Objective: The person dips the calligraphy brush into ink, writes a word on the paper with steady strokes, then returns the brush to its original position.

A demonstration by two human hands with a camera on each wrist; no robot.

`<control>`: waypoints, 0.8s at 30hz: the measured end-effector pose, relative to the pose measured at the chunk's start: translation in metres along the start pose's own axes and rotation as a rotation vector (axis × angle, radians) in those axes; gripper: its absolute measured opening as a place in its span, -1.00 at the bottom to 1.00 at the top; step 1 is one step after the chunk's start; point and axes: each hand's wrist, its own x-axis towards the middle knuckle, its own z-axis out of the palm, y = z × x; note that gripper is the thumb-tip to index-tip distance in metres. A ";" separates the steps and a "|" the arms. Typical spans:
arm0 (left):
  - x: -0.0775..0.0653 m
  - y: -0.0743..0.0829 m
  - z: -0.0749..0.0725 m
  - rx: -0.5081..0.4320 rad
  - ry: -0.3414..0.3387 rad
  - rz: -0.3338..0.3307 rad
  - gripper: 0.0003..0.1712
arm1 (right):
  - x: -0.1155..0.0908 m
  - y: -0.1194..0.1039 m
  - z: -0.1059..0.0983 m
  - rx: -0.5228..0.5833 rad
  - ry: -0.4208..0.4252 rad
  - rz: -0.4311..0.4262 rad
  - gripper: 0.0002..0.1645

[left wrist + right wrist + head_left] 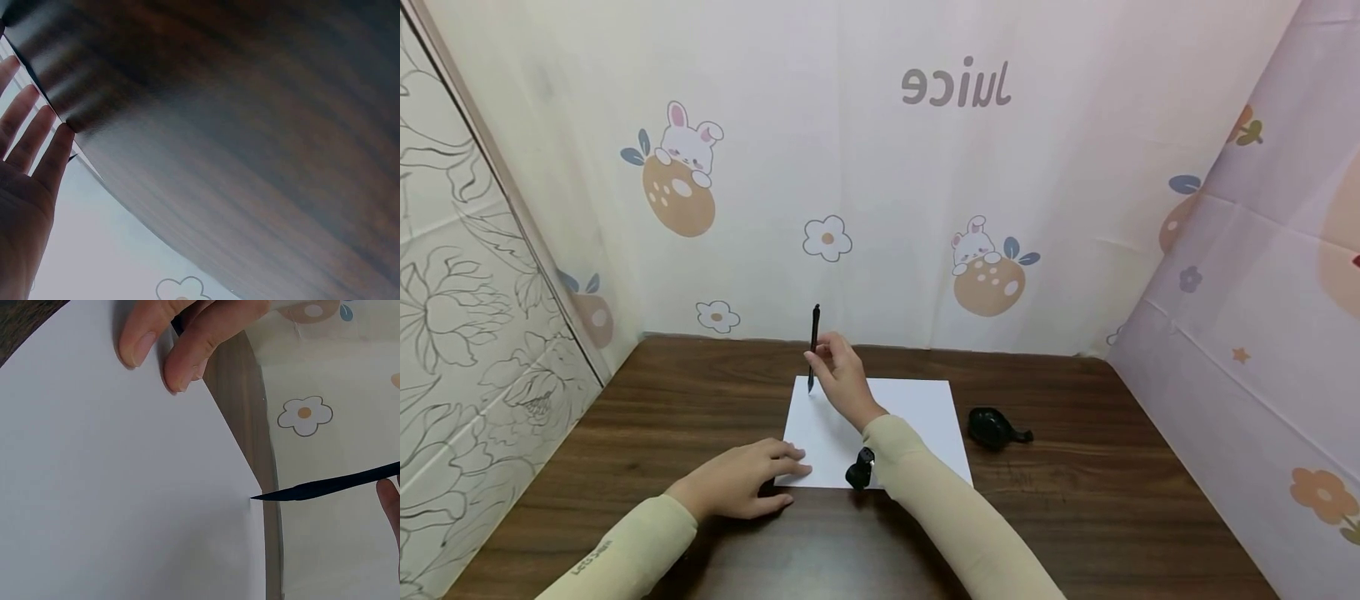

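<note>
A sheet of white paper [917,408] lies flat on the wooden table. My right hand [844,379] pinches a slim black pen [814,333] between thumb and fingers, held nearly upright over the far left corner of the sheet. In the right wrist view the pen's tapered tip [275,495] is at the paper close to its edge; whether it touches is hard to tell. My left hand [741,479] rests at the near left edge of the paper, some fingers on the sheet, thumb on the wood. Its fingertips [139,349] show in the right wrist view too.
To the right of the paper lies a glossy black rounded object with a narrow neck [992,427]. A small black camera [860,469] is strapped at the right wrist. Printed curtains [880,183] stand behind the brown table [1075,500] and at both sides.
</note>
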 end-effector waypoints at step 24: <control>0.001 0.001 -0.001 -0.004 0.006 0.005 -0.56 | -0.003 0.000 0.001 0.006 -0.028 0.047 -0.77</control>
